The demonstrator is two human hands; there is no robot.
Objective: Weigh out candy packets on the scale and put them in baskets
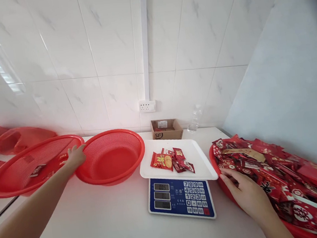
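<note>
My left hand [76, 157] is over the right side of a red plastic basket [8, 175], beside a second red basket [114, 160]; its fingers are spread and no held item shows. A few small red packets [37, 170] lie in the left basket. My right hand [245, 191] rests at the near left rim of a red basin, its fingers apart against heaped red snack packets [269, 161]. Between the hands stands a blue digital scale [181, 198] with a white tray [149, 169]. On this tray lie a biscuit packet [161, 161] and several small red packets [185, 164].
Behind the tray stand an open cardboard box [167, 134] and a clear plastic bottle [194, 120]. Red bags [25, 138] lie at the far left. A tiled wall [111, 55] with a socket [147, 106] rises behind the white table [102, 224].
</note>
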